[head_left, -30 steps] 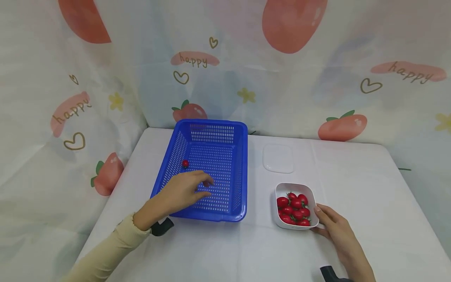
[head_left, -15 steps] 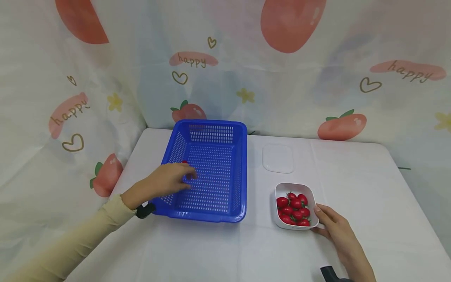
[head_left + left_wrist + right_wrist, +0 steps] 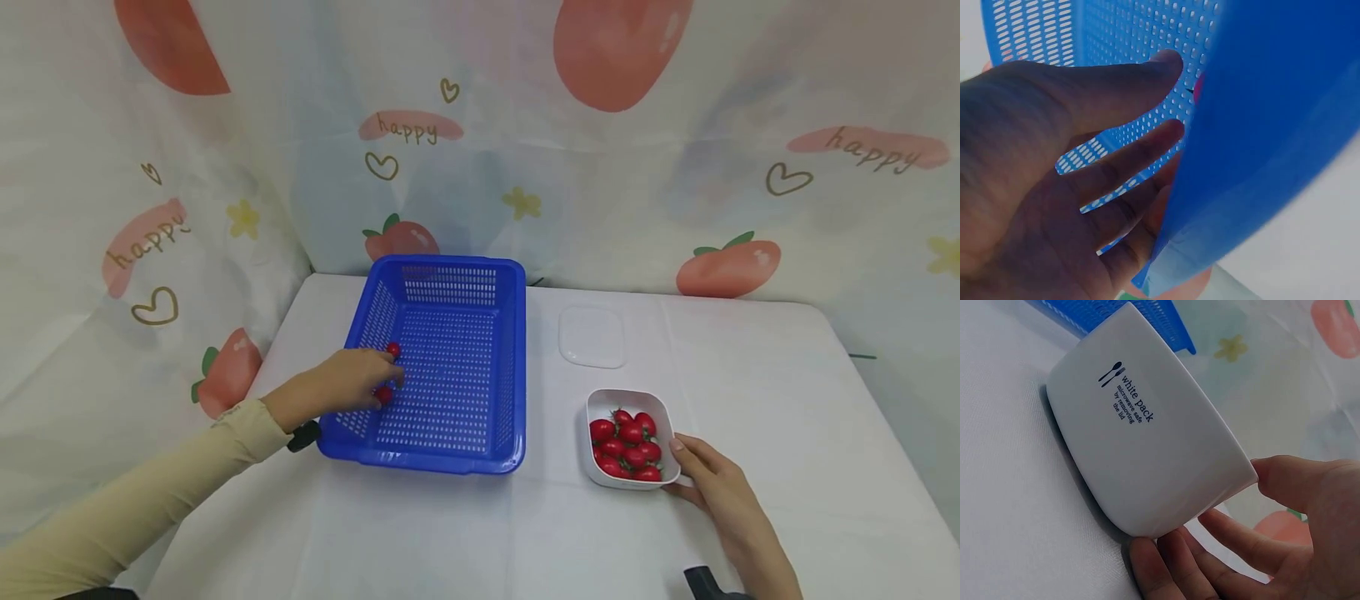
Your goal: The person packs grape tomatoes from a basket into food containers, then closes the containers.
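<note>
My left hand (image 3: 348,382) reaches over the left wall of the blue basket (image 3: 517,375). In the left wrist view its thumb and fingers (image 3: 1154,137) stand apart with nothing between them. One cherry tomato (image 3: 393,349) lies just beyond the fingers, and another cherry tomato (image 3: 383,395) is close by the thumb. Part of a tomato (image 3: 1198,89) peeks out from behind the basket wall. At the right, my right hand (image 3: 723,496) holds a white container (image 3: 668,425) by its near right corner, thumb at the rim and fingers below. Several cherry tomatoes (image 3: 632,433) fill the container.
A clear square lid (image 3: 592,337) lies flat behind the container, right of the basket. White cloth covers the table (image 3: 465,533). A printed curtain (image 3: 600,183) hangs behind and at the left.
My left hand has moved left within the basket, and a second tomato now shows beside its thumb. The right hand and the container have stayed in place.
</note>
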`<move>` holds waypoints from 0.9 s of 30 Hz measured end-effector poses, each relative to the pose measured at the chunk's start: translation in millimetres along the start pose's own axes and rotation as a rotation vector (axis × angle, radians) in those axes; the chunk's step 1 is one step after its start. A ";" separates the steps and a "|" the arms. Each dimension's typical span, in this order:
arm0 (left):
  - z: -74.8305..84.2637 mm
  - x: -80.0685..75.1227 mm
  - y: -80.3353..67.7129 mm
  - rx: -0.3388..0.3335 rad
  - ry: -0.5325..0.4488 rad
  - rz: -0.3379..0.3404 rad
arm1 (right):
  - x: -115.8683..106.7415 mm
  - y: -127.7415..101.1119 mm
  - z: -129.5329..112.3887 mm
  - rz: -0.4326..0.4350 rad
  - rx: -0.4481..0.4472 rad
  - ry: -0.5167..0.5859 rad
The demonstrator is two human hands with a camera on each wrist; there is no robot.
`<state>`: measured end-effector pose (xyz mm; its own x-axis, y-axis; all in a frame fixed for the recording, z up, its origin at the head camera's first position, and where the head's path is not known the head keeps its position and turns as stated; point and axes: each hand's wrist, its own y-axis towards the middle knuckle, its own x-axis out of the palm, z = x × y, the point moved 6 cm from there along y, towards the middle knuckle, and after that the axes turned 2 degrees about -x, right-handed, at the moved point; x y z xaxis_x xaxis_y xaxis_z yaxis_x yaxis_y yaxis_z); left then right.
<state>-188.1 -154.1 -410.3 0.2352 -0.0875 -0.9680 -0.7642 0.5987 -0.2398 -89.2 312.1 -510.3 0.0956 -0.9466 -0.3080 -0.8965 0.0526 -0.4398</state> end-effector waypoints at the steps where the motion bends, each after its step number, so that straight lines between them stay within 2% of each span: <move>1: 0.5 0.1 0.4 0.002 0.004 -0.004 | -0.6 -0.2 -0.3 0.001 -0.003 -0.002; 9: 5.2 2.1 1.3 0.021 0.058 -0.036 | -2.2 0.0 -1.2 0.011 0.007 -0.005; 16: 5.8 7.7 2.4 0.009 0.135 -0.087 | -0.8 -0.4 -0.7 0.006 0.037 0.004; 27: 5.8 13.3 3.6 -0.027 0.126 -0.198 | -1.3 0.8 0.8 0.005 0.029 0.009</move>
<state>-184.2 -148.5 -423.6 0.3065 -0.3007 -0.9031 -0.7268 0.5387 -0.4260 -89.7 313.6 -511.0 0.0874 -0.9490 -0.3029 -0.8838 0.0664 -0.4630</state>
